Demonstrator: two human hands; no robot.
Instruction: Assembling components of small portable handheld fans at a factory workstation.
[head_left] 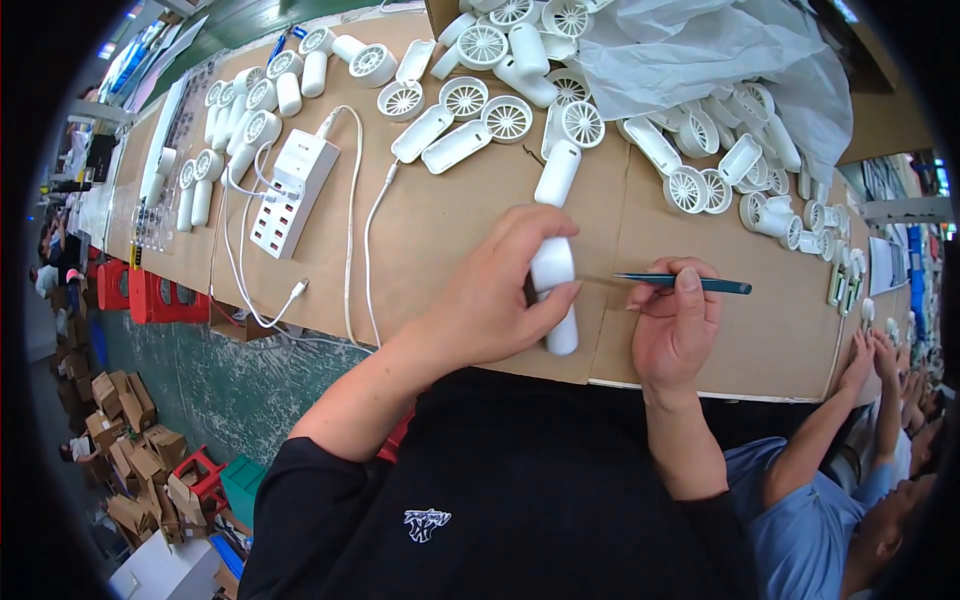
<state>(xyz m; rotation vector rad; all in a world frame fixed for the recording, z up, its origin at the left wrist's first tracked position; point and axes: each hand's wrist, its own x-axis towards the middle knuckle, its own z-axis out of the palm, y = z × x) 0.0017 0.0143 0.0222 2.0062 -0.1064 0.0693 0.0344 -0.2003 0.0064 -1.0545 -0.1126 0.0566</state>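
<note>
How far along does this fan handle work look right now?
Done, apparently: assembled white fans lined up at far left, some cabled to the charging hub. In hand: the left hand grips a white handle piece while the right hand points a thin teal tool at it. Left: loose fan parts piled by the plastic bag.

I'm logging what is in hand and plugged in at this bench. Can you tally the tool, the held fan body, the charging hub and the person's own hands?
White plastic handheld fan body, in the left hand: 1
Thin teal-handled pointed tool, in the right hand: 1
White multi-port charging hub on the brown cardboard-covered table: 1
Person's own hands: 2
Total: 5
</note>
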